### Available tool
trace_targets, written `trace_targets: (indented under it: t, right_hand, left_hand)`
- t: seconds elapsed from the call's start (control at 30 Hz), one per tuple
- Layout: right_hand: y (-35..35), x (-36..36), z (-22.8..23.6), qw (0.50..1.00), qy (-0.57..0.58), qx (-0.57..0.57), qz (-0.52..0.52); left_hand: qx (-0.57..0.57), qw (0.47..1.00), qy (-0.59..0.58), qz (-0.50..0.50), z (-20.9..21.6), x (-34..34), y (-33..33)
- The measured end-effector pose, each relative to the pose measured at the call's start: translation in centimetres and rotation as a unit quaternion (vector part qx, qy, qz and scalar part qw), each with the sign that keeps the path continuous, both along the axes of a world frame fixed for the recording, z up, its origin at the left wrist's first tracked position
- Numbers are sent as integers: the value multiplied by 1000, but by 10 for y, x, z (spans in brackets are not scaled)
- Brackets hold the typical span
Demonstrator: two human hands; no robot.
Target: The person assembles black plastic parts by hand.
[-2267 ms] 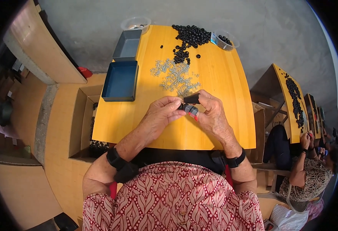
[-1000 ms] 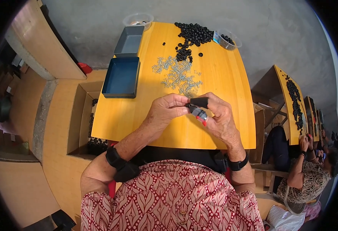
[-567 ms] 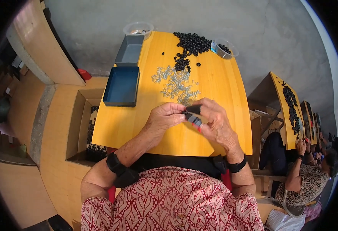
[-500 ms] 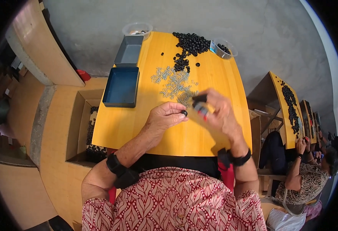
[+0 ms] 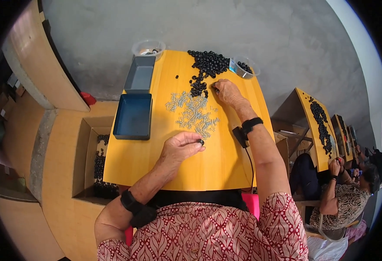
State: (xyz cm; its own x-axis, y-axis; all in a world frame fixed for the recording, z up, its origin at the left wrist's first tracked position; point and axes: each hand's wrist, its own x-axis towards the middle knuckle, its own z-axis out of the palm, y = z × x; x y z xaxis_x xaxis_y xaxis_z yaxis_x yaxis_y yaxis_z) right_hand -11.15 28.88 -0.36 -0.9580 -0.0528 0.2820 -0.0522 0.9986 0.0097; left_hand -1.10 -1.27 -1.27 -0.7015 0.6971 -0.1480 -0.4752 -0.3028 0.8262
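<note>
My left hand point(image 5: 179, 148) is above the near middle of the yellow table point(image 5: 139, 167), its thumb and fingers pinching a small round black piece point(image 5: 200, 142). Just beyond it lies a scatter of small clear, silvery pieces point(image 5: 195, 114). My right hand point(image 5: 229, 94) is stretched to the far right of the table, fingers curled down around something dark and mostly hidden, beside the loose black pieces point(image 5: 198, 87). These run back to a larger heap of black pieces point(image 5: 210, 63) at the table's far edge.
A dark blue tray point(image 5: 133, 135) and a grey tray point(image 5: 128, 82) line the left edge. Clear tubs point(image 5: 149, 43) point(image 5: 254, 71) stand at the back corners. Left of the table is a cardboard box point(image 5: 81, 165) with black pieces. Another person point(image 5: 345, 200) works at a table on the right.
My right hand has moved away from the left hand to the far right of the table. The blurred black, grey and red object in it no longer shows. My left hand keeps its pinch.
</note>
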Motion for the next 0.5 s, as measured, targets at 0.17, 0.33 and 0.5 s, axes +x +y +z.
trace_targets:
  t: [0.17, 0.33, 0.5]
  right_hand:
    - [-6, 35, 9, 1000, -2, 3, 25]
    - [-42, 122, 35, 997, -8, -75, 12]
    - [-55, 163, 26, 994, -3, -93, 49]
  left_hand:
    - [18, 1000, 4, 13, 0, -5, -4]
    - [26, 1000, -3, 13, 6, -7, -5]
    - [28, 999, -5, 28, 5, -10, -11]
